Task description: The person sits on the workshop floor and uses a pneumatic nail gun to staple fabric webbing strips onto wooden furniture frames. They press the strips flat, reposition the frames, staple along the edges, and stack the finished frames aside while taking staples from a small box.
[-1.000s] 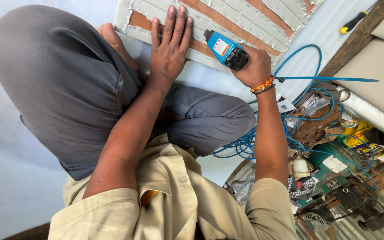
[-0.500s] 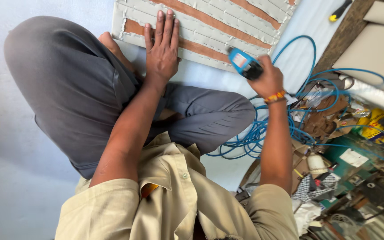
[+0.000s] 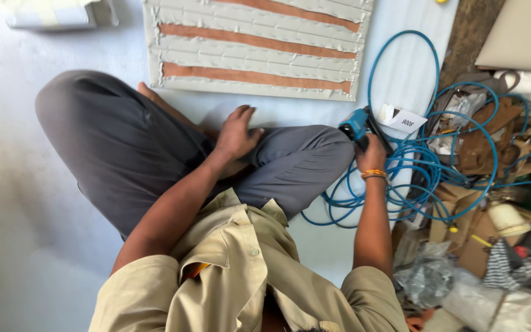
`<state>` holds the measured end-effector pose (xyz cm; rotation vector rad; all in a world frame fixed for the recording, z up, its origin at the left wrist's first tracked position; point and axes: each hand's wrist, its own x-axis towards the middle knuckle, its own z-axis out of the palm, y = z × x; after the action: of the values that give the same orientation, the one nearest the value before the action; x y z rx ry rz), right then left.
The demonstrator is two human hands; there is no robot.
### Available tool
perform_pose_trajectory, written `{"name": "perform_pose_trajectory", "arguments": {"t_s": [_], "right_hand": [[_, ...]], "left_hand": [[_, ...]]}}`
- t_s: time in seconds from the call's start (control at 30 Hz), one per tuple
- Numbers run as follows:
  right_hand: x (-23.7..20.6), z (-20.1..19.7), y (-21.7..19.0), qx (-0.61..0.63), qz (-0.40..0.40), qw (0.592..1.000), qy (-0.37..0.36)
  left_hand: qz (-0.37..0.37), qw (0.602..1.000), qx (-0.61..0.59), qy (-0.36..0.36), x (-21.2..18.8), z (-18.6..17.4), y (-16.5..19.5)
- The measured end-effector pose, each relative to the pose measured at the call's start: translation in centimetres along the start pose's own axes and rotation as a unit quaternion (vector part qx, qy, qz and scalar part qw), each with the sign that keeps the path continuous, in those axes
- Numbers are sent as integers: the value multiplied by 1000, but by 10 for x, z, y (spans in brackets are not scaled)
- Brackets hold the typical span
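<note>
- The right hand (image 3: 371, 147) has its fingers wrapped tight around a blue and black handheld power tool (image 3: 359, 126), whose body juts out just above the fingers.
- The left hand (image 3: 236, 132) rests on the grey-trousered knee (image 3: 296, 163), fingers loosely spread and holding nothing.
- A grey ridged panel with brown strips (image 3: 256, 46) lies on the floor beyond both sets of fingers (well apart from the tool).
- Coiled blue hose (image 3: 428, 178) spreads beside the right fingers.
</note>
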<state>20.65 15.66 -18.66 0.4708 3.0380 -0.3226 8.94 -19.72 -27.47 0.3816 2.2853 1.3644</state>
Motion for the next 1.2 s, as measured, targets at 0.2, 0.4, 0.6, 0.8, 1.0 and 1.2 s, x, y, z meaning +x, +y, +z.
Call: {"name": "perform_pose_trajectory", "arguments": {"t_s": [0.2,0.4,0.6,0.8,1.0,1.2], "right_hand": [[4,27,-14,16,16,998,61],[0,34,-23,-83,43,991,91],[-9,22,-8,18,37,998,47],[-5,-1,6,135,103,985,42],[32,-11,-6,205,149,963,87],[65,3,-56,242,69,967,30]], "left_hand": [[-194,950,-236,62,15,-3,-8],[-314,808,-465,179,25,-24,-3],[-340,753,-512,236,28,-39,1],[-349,782,-439,272,26,-44,11],[-369,803,-414,217,17,-40,19],[-337,804,-448,198,17,-35,15]]}}
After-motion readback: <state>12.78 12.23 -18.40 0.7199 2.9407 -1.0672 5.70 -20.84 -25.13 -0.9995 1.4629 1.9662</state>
